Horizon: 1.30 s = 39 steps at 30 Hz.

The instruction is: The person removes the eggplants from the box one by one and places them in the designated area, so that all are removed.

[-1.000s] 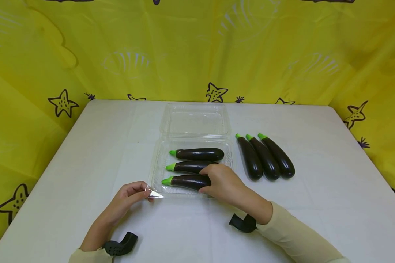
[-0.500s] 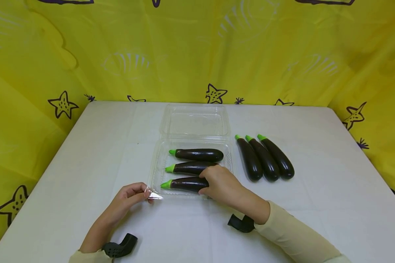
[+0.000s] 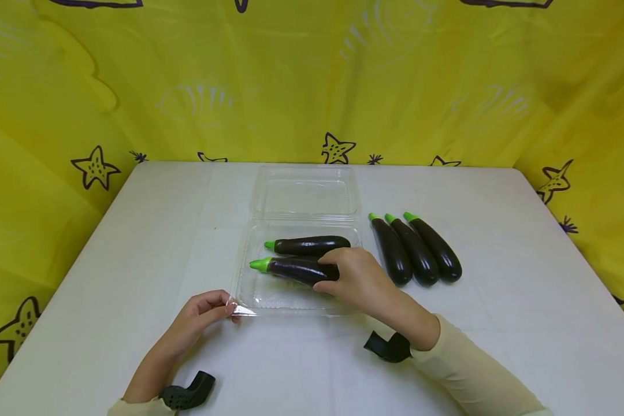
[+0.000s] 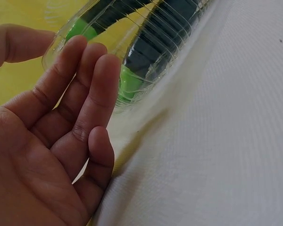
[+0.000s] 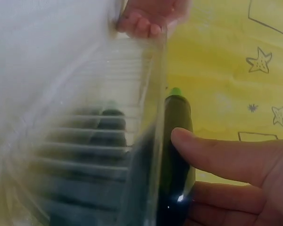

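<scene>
A clear plastic clamshell container (image 3: 283, 299) lies unfolded on the table, lid at the back. At its near left corner my left hand (image 3: 203, 316) pinches the rim, the thumb and fingertips at the edge in the left wrist view. My right hand (image 3: 361, 283) grips the fat end of a dark eggplant (image 3: 296, 270), its green stem pointing left. In the right wrist view this eggplant (image 5: 176, 141) shows above the container's rim. Another eggplant (image 3: 309, 245) lies crosswise at the back of the base. Between them, an eggplant is mostly hidden under the held one.
To the right of the container, three eggplants (image 3: 416, 248) lie side by side, stems toward the back. The white table (image 3: 499, 346) meets a yellow patterned curtain (image 3: 270, 115) at the back and sides. The container's lid (image 3: 305, 193) lies flat.
My right hand has raised the nearest eggplant from the front of the base and moved it back, over the middle one. The left hand has stayed at the corner.
</scene>
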Tool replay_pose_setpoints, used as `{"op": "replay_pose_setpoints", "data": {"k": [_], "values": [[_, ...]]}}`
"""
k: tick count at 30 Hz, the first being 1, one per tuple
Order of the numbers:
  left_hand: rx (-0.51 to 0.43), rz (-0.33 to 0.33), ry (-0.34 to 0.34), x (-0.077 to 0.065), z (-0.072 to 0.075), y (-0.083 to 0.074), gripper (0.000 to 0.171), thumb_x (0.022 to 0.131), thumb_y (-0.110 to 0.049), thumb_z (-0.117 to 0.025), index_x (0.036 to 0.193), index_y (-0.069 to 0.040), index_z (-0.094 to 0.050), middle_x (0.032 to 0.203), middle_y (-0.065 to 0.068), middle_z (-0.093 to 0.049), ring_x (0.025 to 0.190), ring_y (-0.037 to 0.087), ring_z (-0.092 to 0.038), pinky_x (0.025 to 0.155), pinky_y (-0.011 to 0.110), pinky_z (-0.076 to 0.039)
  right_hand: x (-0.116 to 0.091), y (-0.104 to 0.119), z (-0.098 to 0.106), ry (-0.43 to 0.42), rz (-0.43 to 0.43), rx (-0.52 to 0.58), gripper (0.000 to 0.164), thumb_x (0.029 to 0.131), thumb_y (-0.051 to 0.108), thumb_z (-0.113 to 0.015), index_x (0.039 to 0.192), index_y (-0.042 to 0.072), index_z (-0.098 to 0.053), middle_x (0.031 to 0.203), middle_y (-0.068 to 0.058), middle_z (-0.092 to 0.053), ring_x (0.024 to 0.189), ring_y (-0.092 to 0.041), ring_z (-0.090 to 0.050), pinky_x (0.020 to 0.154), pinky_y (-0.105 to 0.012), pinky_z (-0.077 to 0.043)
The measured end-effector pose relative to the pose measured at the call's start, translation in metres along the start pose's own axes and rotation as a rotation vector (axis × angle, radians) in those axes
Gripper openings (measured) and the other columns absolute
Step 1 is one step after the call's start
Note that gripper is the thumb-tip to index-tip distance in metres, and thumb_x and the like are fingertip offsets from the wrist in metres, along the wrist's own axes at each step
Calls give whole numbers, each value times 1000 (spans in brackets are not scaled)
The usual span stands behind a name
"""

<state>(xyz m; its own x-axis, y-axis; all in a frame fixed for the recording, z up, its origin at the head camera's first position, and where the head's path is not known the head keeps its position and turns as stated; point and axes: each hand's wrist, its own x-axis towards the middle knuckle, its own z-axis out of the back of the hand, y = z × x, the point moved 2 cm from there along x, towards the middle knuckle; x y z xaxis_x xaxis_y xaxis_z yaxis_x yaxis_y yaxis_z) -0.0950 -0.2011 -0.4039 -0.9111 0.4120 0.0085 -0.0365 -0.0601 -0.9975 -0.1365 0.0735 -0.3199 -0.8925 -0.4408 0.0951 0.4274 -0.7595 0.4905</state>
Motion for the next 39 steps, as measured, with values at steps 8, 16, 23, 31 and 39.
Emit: {"op": "replay_pose_setpoints", "data": {"k": [8,16,23,31,39], "values": [[-5,4,0,-1,-1,0,15,93,-5,-48,86,8,-54,78,8,-62,77,18,-57,78,25,-44,-2,-14,16,-59,-12,44,36,70,21,-80,98,1,-70,94,-9,-68,66,-13,-55,68,-31,-46],[-4,12,-4,-2,0,0,16,93,-5,-48,86,8,-54,77,8,-62,77,18,-57,78,25,-43,-5,-29,30,-96,-93,105,36,71,25,-79,98,3,-71,94,-8,-68,84,-22,-62,72,-37,-49],[3,21,-9,-2,1,0,16,93,-6,-48,86,8,-54,78,10,-62,78,20,-57,78,26,-43,-7,-36,42,-115,-155,106,38,71,27,-79,99,3,-71,90,-6,-68,75,-19,-56,64,-33,-46],[2,10,-2,-1,0,-1,16,93,-5,-48,86,8,-54,77,11,-62,78,19,-56,78,26,-42,-11,-46,57,-137,-222,132,42,73,30,-78,103,3,-69,92,-9,-68,84,-21,-64,69,-36,-49],[0,3,-1,0,1,-1,15,93,-5,-48,86,8,-54,77,11,-62,78,19,-57,78,25,-42,-16,-59,76,-184,-265,186,45,74,32,-77,105,1,-68,97,-14,-67,84,-23,-65,68,-34,-50]]}}
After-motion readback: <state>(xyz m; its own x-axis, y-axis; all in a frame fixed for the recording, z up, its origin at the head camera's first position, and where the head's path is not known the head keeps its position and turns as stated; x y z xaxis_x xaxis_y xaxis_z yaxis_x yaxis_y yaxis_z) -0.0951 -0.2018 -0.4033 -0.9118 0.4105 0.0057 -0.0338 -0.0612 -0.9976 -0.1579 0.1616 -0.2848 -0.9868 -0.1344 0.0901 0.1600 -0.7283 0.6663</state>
